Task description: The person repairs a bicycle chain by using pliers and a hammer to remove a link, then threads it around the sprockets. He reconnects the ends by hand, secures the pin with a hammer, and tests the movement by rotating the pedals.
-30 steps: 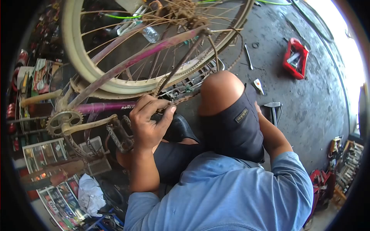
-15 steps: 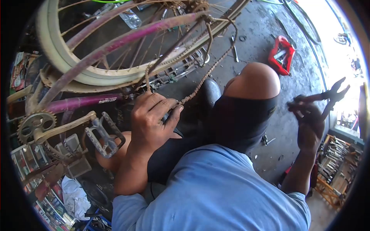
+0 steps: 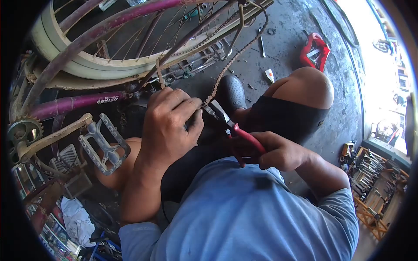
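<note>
A rusty bicycle chain (image 3: 229,65) hangs from the rear of a purple bicycle frame (image 3: 74,103) and runs into my left hand (image 3: 170,124). Fingers and thumb of that hand pinch the chain near its end. My right hand (image 3: 283,152) is wrapped round the red handles of a pair of pliers (image 3: 248,138), whose jaws are at the chain end just right of my left fingertips. Below and left of my left hand are a grey pedal (image 3: 104,145), its crank arm (image 3: 56,135) and the toothed chainring (image 3: 26,135).
The wheel with its pale tyre (image 3: 87,65) lies across the upper left. On the dark floor are a wrench (image 3: 262,45), a white-and-yellow small item (image 3: 270,75) and a red triangular object (image 3: 315,51). A rack of tools (image 3: 370,172) stands at right, a white cloth (image 3: 77,221) at lower left.
My right hand has brought the pliers in from the far right to the chain at my left fingertips. My left hand keeps its pinch on the chain; the view has shifted slightly.
</note>
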Tool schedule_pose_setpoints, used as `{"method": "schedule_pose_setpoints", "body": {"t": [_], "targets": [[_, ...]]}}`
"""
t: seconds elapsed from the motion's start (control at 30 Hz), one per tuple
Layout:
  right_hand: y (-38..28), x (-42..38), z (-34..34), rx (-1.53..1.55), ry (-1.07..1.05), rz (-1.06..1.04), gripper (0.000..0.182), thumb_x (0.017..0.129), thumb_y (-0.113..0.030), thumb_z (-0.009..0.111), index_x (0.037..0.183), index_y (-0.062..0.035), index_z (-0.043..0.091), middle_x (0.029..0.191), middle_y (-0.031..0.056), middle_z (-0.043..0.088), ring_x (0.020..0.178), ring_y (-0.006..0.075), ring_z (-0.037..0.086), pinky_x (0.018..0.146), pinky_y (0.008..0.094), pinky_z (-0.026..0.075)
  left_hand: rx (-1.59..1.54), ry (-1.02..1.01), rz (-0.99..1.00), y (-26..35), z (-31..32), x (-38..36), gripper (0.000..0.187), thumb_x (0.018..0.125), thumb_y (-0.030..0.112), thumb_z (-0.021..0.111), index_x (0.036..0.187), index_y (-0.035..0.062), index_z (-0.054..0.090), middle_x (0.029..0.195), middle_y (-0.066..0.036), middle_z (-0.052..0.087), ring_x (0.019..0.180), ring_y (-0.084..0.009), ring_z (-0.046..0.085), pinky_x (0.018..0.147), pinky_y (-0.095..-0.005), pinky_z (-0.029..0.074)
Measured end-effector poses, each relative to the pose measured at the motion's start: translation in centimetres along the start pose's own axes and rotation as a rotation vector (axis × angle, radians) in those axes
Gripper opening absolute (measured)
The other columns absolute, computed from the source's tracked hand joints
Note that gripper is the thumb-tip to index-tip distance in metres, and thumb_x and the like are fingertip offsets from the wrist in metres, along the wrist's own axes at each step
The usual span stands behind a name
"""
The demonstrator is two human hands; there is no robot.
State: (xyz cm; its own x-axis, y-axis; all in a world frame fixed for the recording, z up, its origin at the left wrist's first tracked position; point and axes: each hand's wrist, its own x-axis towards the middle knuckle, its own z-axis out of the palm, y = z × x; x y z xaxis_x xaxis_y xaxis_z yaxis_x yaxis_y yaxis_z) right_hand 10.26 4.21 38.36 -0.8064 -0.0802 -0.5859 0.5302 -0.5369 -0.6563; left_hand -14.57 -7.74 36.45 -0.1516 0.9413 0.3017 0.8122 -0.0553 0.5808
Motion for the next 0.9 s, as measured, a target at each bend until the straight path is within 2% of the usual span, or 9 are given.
{"method": "schedule_pose_setpoints", "body": {"t": [0.2, 0.3, 0.37, 0.57, 0.7, 0.8, 0.87, 0.9], "targets": [[-1.4, 0.9, 0.0, 0.002, -0.020, 0.038, 0.062, 0.079, -0.005, 0.056, 0.141, 0.0037, 0.051, 0.108, 0.0048, 0.061, 0.101, 0.0158, 0.056, 0.092, 0.0305, 0.047, 0.080, 0.059, 0.005, -0.2, 0.0, -0.1, 0.016, 0.075, 0.002, 0.076, 0.091, 0.0011, 0.073, 0.083, -0.011, 0.065, 0.078, -0.0305, 0.062, 0.075, -0.0422, 0.051], [-1.4, 1.5, 0.5, -0.096, 0.048, -0.074, 0.062, 0.080, -0.005, 0.058, 0.141, 0.0029, 0.051, 0.109, 0.0067, 0.062, 0.103, 0.0172, 0.058, 0.093, 0.0330, 0.048, 0.107, 0.076, -0.022, -0.3, -0.1, -0.2, 0.017, 0.074, 0.001, 0.077, 0.091, 0.0011, 0.073, 0.084, -0.011, 0.065, 0.079, -0.0299, 0.063, 0.076, -0.0421, 0.051], [-1.3, 1.8, 0.4, -0.222, 0.048, -0.079, 0.062, 0.081, -0.005, 0.059, 0.142, 0.0028, 0.050, 0.112, 0.0115, 0.064, 0.105, 0.0197, 0.060, 0.096, 0.0346, 0.048, 0.163, 0.111, -0.004, -0.3, 0.0, -0.2, 0.018, 0.073, 0.000, 0.077, 0.090, 0.0009, 0.074, 0.084, -0.010, 0.065, 0.080, -0.0295, 0.063, 0.076, -0.0421, 0.051], [-0.9, 2.4, 0.5, -0.289, 0.081, -0.138, 0.061, 0.082, -0.004, 0.057, 0.142, 0.0037, 0.049, 0.108, 0.0169, 0.064, 0.105, 0.0243, 0.061, 0.095, 0.0370, 0.048, 0.181, 0.102, -0.007, -0.5, 0.0, 0.0, 0.018, 0.073, 0.001, 0.078, 0.090, 0.0007, 0.074, 0.084, -0.010, 0.065, 0.080, -0.0296, 0.063, 0.077, -0.0423, 0.051], [-1.1, 2.6, 0.6, -0.239, 0.078, -0.068, 0.062, 0.082, -0.004, 0.057, 0.143, 0.0033, 0.048, 0.109, 0.0167, 0.063, 0.106, 0.0248, 0.061, 0.096, 0.0372, 0.048, 0.173, 0.102, -0.016, -0.5, 0.1, -0.1, 0.018, 0.073, 0.001, 0.078, 0.091, 0.0004, 0.074, 0.085, -0.010, 0.065, 0.080, -0.0299, 0.063, 0.077, -0.0423, 0.051], [-1.0, 3.0, 1.1, -0.305, 0.177, -0.179, 0.062, 0.082, -0.003, 0.057, 0.143, 0.0022, 0.046, 0.111, 0.0151, 0.062, 0.106, 0.0237, 0.061, 0.094, 0.0362, 0.048, 0.160, 0.089, -0.009, -0.4, 0.2, 0.0, 0.019, 0.074, 0.001, 0.077, 0.093, -0.0006, 0.074, 0.085, -0.011, 0.065, 0.079, -0.0306, 0.063, 0.077, -0.0428, 0.051], [-1.2, 3.5, 1.9, -0.100, 0.245, -0.155, 0.059, 0.079, 0.005, 0.057, 0.137, -0.0005, 0.048, 0.106, 0.0057, 0.057, 0.101, 0.0172, 0.058, 0.091, 0.0318, 0.047, 0.149, 0.072, 0.005, -0.4, 0.2, 0.0, 0.018, 0.077, 0.001, 0.076, 0.095, -0.0022, 0.073, 0.086, -0.012, 0.065, 0.080, -0.0314, 0.063, 0.077, -0.0431, 0.051], [-0.9, 3.6, 1.7, -0.100, 0.247, -0.159, 0.059, 0.079, 0.005, 0.057, 0.137, -0.0005, 0.048, 0.106, 0.0057, 0.057, 0.101, 0.0172, 0.058, 0.091, 0.0318, 0.047, 0.151, 0.073, 0.009, -0.4, 0.3, 0.0, 0.018, 0.077, 0.001, 0.076, 0.095, -0.0022, 0.073, 0.086, -0.012, 0.065, 0.080, -0.0314, 0.063, 0.077, -0.0431, 0.051]]}}
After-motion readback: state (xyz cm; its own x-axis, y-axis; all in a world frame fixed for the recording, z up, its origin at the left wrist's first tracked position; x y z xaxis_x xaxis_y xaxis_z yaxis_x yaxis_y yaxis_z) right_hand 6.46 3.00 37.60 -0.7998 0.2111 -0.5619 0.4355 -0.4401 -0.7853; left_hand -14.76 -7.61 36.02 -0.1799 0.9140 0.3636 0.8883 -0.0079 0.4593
